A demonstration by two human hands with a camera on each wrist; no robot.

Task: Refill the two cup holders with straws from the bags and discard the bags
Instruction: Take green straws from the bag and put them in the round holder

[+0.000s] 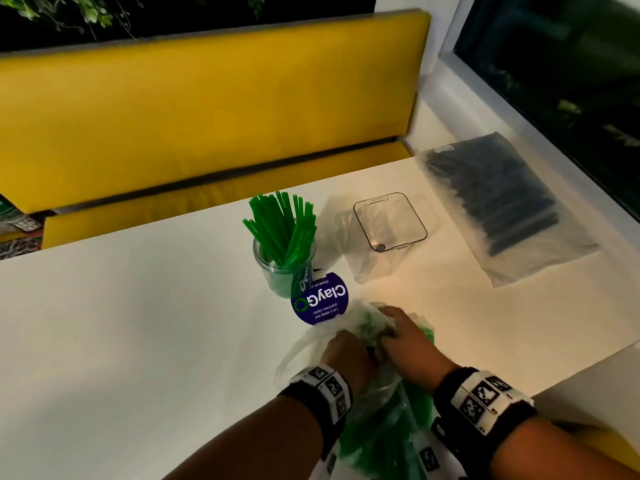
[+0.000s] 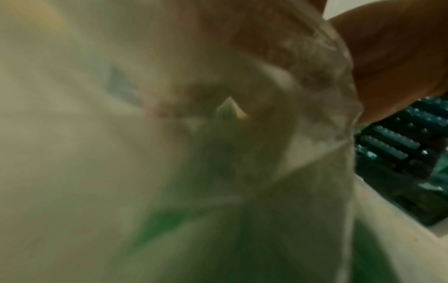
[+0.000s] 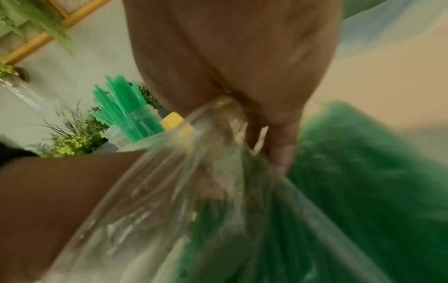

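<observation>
A clear plastic bag of green straws (image 1: pixel 384 427) lies at the table's near edge. My left hand (image 1: pixel 343 355) and right hand (image 1: pixel 398 336) both grip its bunched top, close together. In the right wrist view my fingers (image 3: pixel 278 151) pinch the gathered plastic (image 3: pixel 218 122), with green straws (image 3: pixel 351 172) below. The left wrist view is blurred plastic (image 2: pixel 315 95). A round clear holder (image 1: pixel 282 268) holds several green straws (image 1: pixel 282 223). To its right, a square clear holder (image 1: pixel 388 230) stands empty. A second bag with black straws (image 1: pixel 495 202) lies at the far right.
A purple round "ClayGo" sign (image 1: pixel 320 299) stands just in front of the round holder, close to my hands. The white table (image 1: pixel 138 323) ends at a yellow bench (image 1: pixel 207 109) behind. A window ledge (image 1: pixel 519 109) runs along the right.
</observation>
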